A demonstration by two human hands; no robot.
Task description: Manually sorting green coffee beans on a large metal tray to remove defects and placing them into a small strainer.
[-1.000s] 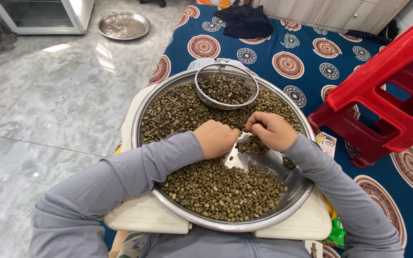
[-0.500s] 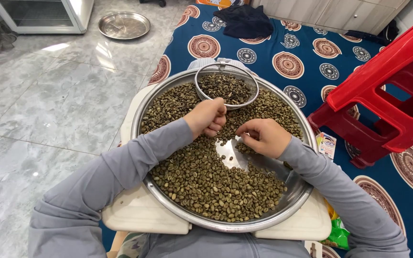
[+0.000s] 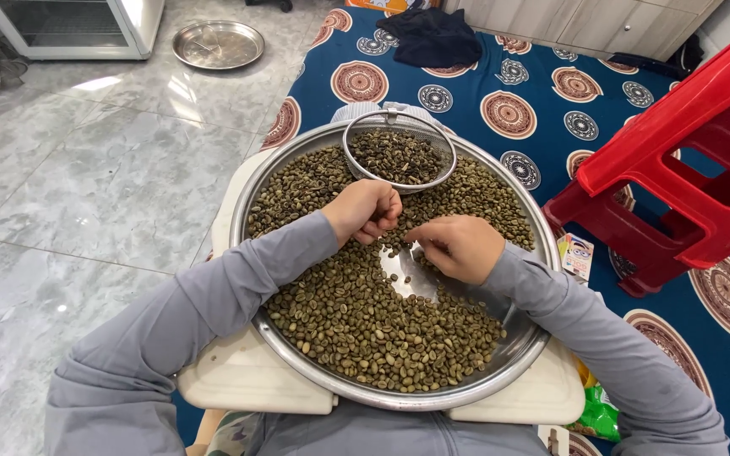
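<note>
A wide round steel tray (image 3: 517,359) rests on a white board over my lap and is full of greenish coffee beans (image 3: 382,325). A small wire mesh strainer (image 3: 399,156) with darker beans stands at the tray's far rim. My left hand (image 3: 365,211) is curled into a loose fist just below the strainer, fingers folded in, seemingly on a few beans. My right hand (image 3: 454,245) lies on the beans beside a bare patch of tray, fingertips pinching at beans.
A red plastic stool (image 3: 686,160) stands close on the right on a blue patterned mat (image 3: 542,93). A dark cloth (image 3: 433,34) lies at the mat's far end. A steel plate (image 3: 217,44) sits on the grey tiled floor at left.
My left hand rose from the tray's middle toward the strainer, then drew back slightly. My right hand slid a little nearer and left across the beans.
</note>
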